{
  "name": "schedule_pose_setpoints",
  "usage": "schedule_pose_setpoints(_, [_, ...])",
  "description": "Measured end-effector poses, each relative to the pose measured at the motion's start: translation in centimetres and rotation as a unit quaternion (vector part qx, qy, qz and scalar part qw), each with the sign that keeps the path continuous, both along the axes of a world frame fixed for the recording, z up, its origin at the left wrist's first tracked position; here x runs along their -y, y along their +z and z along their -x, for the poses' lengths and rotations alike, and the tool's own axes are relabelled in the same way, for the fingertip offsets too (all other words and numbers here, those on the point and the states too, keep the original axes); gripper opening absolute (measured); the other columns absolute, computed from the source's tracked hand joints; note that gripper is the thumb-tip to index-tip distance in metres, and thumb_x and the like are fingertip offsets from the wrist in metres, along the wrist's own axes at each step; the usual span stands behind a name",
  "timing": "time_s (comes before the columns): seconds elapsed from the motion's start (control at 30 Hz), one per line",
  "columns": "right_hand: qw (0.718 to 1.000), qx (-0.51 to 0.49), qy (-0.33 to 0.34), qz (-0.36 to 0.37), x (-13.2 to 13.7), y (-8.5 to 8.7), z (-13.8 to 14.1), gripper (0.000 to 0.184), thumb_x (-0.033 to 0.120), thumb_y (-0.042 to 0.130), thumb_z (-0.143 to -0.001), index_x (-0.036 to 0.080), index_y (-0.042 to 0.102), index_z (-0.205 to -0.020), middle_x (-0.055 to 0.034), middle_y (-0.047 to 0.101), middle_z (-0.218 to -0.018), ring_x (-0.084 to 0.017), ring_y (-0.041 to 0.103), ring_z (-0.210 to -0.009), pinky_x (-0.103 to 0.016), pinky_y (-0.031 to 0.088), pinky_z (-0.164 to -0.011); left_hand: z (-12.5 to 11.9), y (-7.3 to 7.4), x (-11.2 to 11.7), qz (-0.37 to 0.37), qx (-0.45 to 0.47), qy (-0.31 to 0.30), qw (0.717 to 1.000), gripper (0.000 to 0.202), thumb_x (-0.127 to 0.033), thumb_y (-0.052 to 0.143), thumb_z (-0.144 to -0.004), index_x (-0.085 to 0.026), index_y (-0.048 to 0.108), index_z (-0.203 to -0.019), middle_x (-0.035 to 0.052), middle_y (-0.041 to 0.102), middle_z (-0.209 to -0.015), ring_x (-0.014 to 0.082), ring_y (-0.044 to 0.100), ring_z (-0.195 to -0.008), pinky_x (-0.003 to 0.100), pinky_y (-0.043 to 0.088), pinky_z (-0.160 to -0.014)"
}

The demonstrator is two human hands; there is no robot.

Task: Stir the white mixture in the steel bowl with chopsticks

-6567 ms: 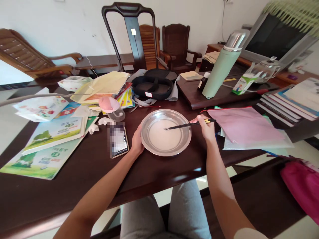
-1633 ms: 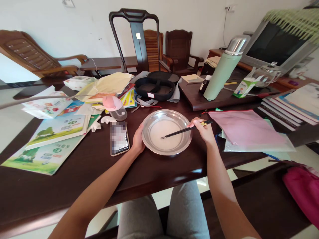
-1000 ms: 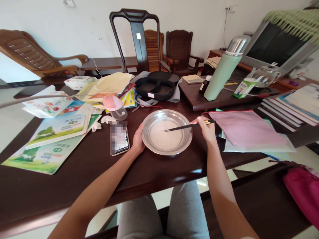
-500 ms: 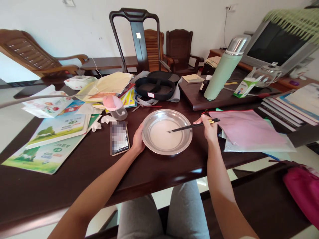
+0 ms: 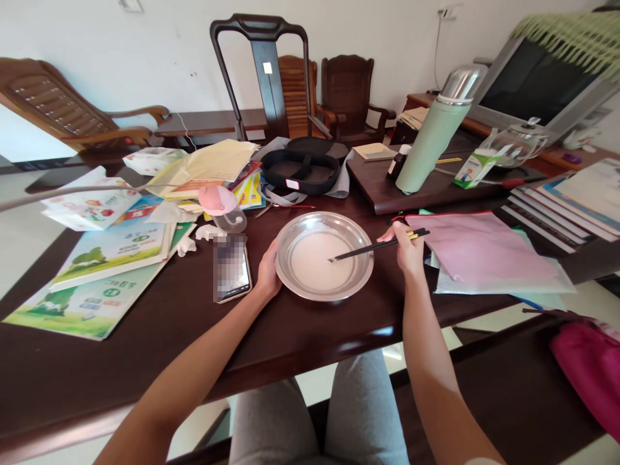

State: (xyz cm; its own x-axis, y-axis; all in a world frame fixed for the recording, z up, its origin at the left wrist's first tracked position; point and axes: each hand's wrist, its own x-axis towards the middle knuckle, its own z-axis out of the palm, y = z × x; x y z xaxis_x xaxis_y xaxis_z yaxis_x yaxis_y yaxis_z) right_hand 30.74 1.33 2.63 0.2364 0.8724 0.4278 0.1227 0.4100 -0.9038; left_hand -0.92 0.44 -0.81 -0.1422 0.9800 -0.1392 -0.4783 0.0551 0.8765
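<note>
The left hand point(image 5: 269, 272) is curled against the near-left side of a metal bowl point(image 5: 324, 295), gripping it at the rim with some fingers out of sight beneath. The bowl sits on the dark desk point(image 5: 300, 336), between the two hands, and holds pale, whitish contents point(image 5: 312, 265); whether they are liquid throughout is hard to tell. The right hand point(image 5: 403, 247), apart from the bowl on its other side, is closed around a pair of black chopsticks point(image 5: 361, 250) with gold bands. They slant down leftward from this hand, across the bowl's rim, their tips together at the pale contents.

Just left of the left hand lies a phone point(image 5: 232, 271), its screen blurred out. Beyond the phone are crumpled tissues point(image 5: 208, 232) and a clear cup point(image 5: 231, 221) with a pink top; farther left of that hand, green-and-white booklets point(image 5: 82, 284) overlap. Close to the right of the right hand lies a pink pouch point(image 5: 484, 248), with a stack of books point(image 5: 537, 223) farther out. Well beyond the right hand, a green thermos point(image 5: 429, 148) stands beside a small dark bottle point(image 5: 397, 163). An open black case point(image 5: 300, 171) rests beyond the bowl, ahead of both hands.
</note>
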Motion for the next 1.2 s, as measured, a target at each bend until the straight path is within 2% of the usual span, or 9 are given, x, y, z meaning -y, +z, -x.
schedule_pose_setpoints(0.17, [0.992, 0.057, 0.115, 0.017, 0.45, 0.31, 0.83, 0.058, 0.08, 0.075, -0.089, 0.026, 0.075, -0.066, -0.0045, 0.08, -0.073, -0.026, 0.08, -0.076, -0.042, 0.064, -0.078, -0.07, 0.02, -0.04, 0.007, 0.005, 0.003, 1.0, 0.042, -0.05, 0.085, -0.08, -0.021, 0.085, -0.111, 0.0082, 0.086, -0.125, 0.0367, 0.071, -0.139, 0.047, 0.052, -0.123])
schedule_pose_setpoints(0.27, [0.994, 0.067, 0.08, 0.01, 0.3, 0.31, 0.8, 0.056, 0.08, 0.075, -0.089, 0.027, 0.077, -0.07, -0.0046, 0.083, -0.078, -0.027, 0.081, -0.081, -0.043, 0.064, -0.084, -0.11, 0.07, -0.07, 0.004, 0.004, 0.004, 1.0, 0.041, -0.049, 0.084, -0.08, -0.021, 0.085, -0.111, 0.0081, 0.086, -0.128, 0.0361, 0.07, -0.14, 0.046, 0.051, -0.125])
schedule_pose_setpoints(0.4, [1.0, 0.021, -0.01, 0.002, 0.02, 0.02, 0.05, 0.06, 0.077, 0.07, -0.095, 0.028, 0.066, -0.06, -0.0034, 0.074, -0.062, -0.026, 0.077, -0.071, -0.043, 0.065, -0.08, -0.05, 0.09, -0.03, -0.002, -0.005, 0.002, 1.0, 0.041, -0.049, 0.083, -0.08, -0.022, 0.085, -0.111, 0.008, 0.086, -0.128, 0.0365, 0.068, -0.142, 0.048, 0.051, -0.125])
schedule_pose_setpoints(0.5, [0.999, 0.007, 0.032, 0.007, 0.2, -0.01, 0.09, 0.062, 0.076, 0.071, -0.095, 0.027, 0.064, -0.058, -0.0027, 0.071, -0.059, -0.024, 0.075, -0.065, -0.041, 0.063, -0.074, -0.01, 0.02, -0.03, 0.002, -0.006, 0.005, 1.0, 0.042, -0.049, 0.084, -0.08, -0.023, 0.085, -0.112, 0.0072, 0.086, -0.127, 0.0367, 0.069, -0.142, 0.048, 0.051, -0.125])
schedule_pose_setpoints(0.63, [0.991, 0.059, 0.122, 0.019, 0.48, 0.27, 0.84, 0.059, 0.08, 0.075, -0.089, 0.026, 0.075, -0.066, -0.0044, 0.08, -0.073, -0.025, 0.08, -0.074, -0.041, 0.064, -0.078, -0.07, -0.04, -0.08, 0.009, 0.001, 0.011, 1.0, 0.042, -0.051, 0.086, -0.077, -0.023, 0.085, -0.108, 0.0068, 0.086, -0.128, 0.0377, 0.069, -0.141, 0.048, 0.051, -0.125])
schedule_pose_setpoints(0.77, [0.998, 0.052, 0.045, 0.006, 0.22, 0.27, 0.62, 0.057, 0.08, 0.075, -0.089, 0.027, 0.076, -0.068, -0.0038, 0.081, -0.073, -0.027, 0.081, -0.078, -0.043, 0.064, -0.084, -0.09, 0.01, -0.09, -0.002, -0.004, 0.002, 1.0, 0.044, -0.052, 0.087, -0.077, -0.022, 0.084, -0.109, 0.0082, 0.086, -0.127, 0.0376, 0.069, -0.141, 0.049, 0.051, -0.125])
schedule_pose_setpoints(0.87, [1.0, 0.004, -0.006, -0.005, 0.1, 0.15, 0.12, 0.061, 0.079, 0.073, -0.092, 0.028, 0.069, -0.059, -0.0027, 0.073, -0.06, -0.025, 0.076, -0.066, -0.043, 0.064, -0.077, -0.03, 0.02, -0.08, -0.006, -0.009, 0.0, 1.0, 0.043, -0.052, 0.086, -0.077, -0.022, 0.084, -0.108, 0.008, 0.086, -0.126, 0.0371, 0.07, -0.14, 0.049, 0.051, -0.125])
schedule_pose_setpoints(1.07, [0.991, 0.051, 0.121, 0.01, 0.52, 0.36, 0.76, 0.058, 0.079, 0.076, -0.09, 0.027, 0.077, -0.065, -0.0042, 0.079, -0.071, -0.025, 0.079, -0.072, -0.041, 0.063, -0.074, -0.04, -0.04, -0.1, 0.009, -0.007, 0.005, 1.0, 0.041, -0.051, 0.085, -0.079, -0.023, 0.084, -0.108, 0.0082, 0.087, -0.123, 0.0378, 0.07, -0.141, 0.049, 0.052, -0.124])
schedule_pose_setpoints(1.2, [0.996, 0.057, 0.072, 0.003, 0.35, 0.36, 0.7, 0.055, 0.078, 0.077, -0.09, 0.027, 0.078, -0.069, -0.0045, 0.082, -0.076, -0.026, 0.081, -0.078, -0.042, 0.063, -0.082, -0.1, -0.05, -0.12, -0.001, -0.009, 0.009, 1.0, 0.041, -0.051, 0.085, -0.079, -0.023, 0.084, -0.109, 0.0083, 0.086, -0.128, 0.0377, 0.069, -0.141, 0.049, 0.051, -0.125])
